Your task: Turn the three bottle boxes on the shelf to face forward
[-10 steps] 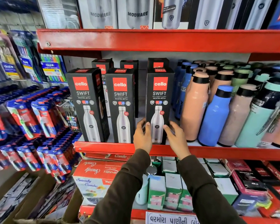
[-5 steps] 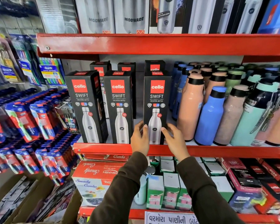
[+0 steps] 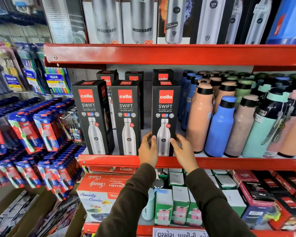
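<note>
On the middle red metal shelf, three tall black cardboard bottle boxes with red "cello" logos are stood in a front row, each printed with a steel bottle. The left box is seen slightly angled, its right side panel showing; the middle box and the right box present their printed fronts almost squarely. More boxes of the same kind are ranked behind them, and a crowd of peach, blue and mint bottles is stood just beside the right box.

The right box is flanked low down by both hands. The left hand is laid against its lower left edge, fingers partly curled round the corner; the right hand is spread against its lower right edge, thumb touching the front panel. Neither hand is closed fully; the box is lightly pinched between them rather than lifted, its base resting on the shelf.

Such a box may be judged stiff but thin-walled, smooth-surfaced and, if a steel bottle is inside, moderately heavy and top-heavy for its narrow footprint. It is best taken by opposite vertical edges near the base or at mid-height and swivelled on its base, since pressure on the flat panels could dent them. A knock against the peach bottle alongside could be risked if the box is swung wide
</note>
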A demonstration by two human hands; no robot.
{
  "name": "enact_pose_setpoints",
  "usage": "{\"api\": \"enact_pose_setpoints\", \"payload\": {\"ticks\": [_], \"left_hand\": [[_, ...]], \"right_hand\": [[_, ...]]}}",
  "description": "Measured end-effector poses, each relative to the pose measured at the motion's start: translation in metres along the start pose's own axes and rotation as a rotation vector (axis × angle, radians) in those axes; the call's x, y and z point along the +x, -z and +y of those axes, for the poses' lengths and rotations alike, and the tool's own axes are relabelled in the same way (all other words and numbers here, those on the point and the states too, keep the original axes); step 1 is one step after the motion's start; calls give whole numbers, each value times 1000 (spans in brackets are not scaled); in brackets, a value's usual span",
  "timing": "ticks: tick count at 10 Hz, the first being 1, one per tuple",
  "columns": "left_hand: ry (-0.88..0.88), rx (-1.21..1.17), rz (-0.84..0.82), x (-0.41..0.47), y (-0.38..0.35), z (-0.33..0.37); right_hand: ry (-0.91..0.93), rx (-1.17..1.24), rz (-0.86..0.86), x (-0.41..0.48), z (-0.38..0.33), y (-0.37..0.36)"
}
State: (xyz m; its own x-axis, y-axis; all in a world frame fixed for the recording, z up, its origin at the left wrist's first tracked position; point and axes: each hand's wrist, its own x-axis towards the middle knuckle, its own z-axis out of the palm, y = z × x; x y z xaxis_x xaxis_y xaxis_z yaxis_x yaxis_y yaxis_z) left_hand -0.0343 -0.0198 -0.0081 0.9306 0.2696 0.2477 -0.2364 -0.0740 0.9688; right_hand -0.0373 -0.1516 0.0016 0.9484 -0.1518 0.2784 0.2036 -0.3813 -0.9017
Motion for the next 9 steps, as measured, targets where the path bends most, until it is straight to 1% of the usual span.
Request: {"api": "enact_pose_setpoints", "payload": {"ticks": [3, 6, 7, 8, 9], "left_hand": [[-13, 28, -16, -4, -3, 2], [13, 24, -30, -5, -2, 5], [10, 16, -5, -6, -4, 6], [11, 18, 30, -11, -3, 11], [-111, -57, 99, -21, -3, 16]], "right_hand": [[-2, -3, -9, 0, 4, 4], [-29, -11, -28, 0, 3, 4], [-25, -6, -44, -1, 5, 6], [-5, 12, -23, -13, -7, 11], [137, 180, 157, -24, -29, 35]]}}
